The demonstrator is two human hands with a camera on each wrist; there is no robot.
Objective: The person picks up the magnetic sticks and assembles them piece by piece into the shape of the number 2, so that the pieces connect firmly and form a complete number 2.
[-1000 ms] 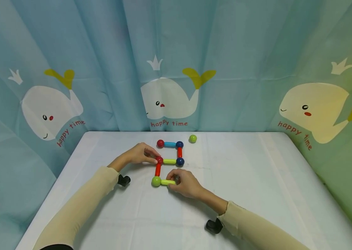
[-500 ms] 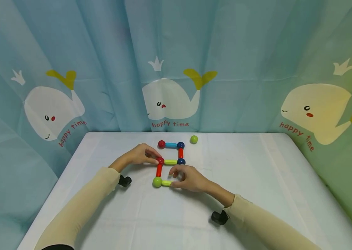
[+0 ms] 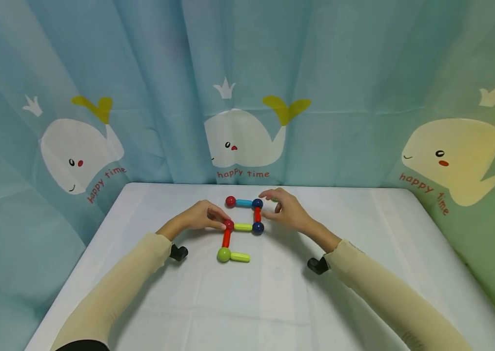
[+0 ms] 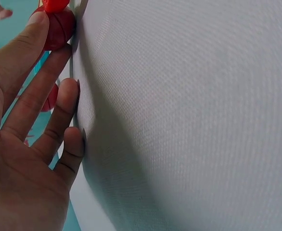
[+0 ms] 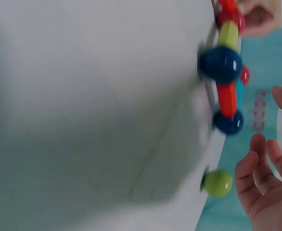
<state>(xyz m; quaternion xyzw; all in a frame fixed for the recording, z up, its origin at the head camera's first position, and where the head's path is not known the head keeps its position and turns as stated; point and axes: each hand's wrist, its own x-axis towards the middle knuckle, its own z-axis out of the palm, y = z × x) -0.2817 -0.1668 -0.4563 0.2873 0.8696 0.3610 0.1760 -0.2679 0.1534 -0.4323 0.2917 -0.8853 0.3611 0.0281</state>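
Note:
With thumb and fingertip, my left hand (image 3: 196, 216) pinches a red ball (image 4: 61, 30) on the left side of a figure of magnetic rods and balls. A yellow-green rod (image 3: 243, 227) runs from it to a dark blue ball (image 3: 258, 228); a red rod (image 3: 227, 239) leads down to a green ball (image 3: 224, 254) with another yellow-green rod (image 3: 240, 257), its far end free. Fingers apart and holding nothing, my right hand (image 3: 290, 210) hovers at the figure's upper right. It mostly hides a loose green ball (image 5: 218, 183) in the head view.
The figure's top edge has a red ball (image 3: 230, 202), a light blue rod (image 3: 244, 203) and another dark blue ball (image 5: 228, 122). All lies on a white-covered table (image 3: 273, 302). A blue curtain (image 3: 339, 73) with whale prints hangs behind.
My right hand has let go of the lower yellow-green rod and moved up and away, toward the loose green ball. My left hand stays on the red ball.

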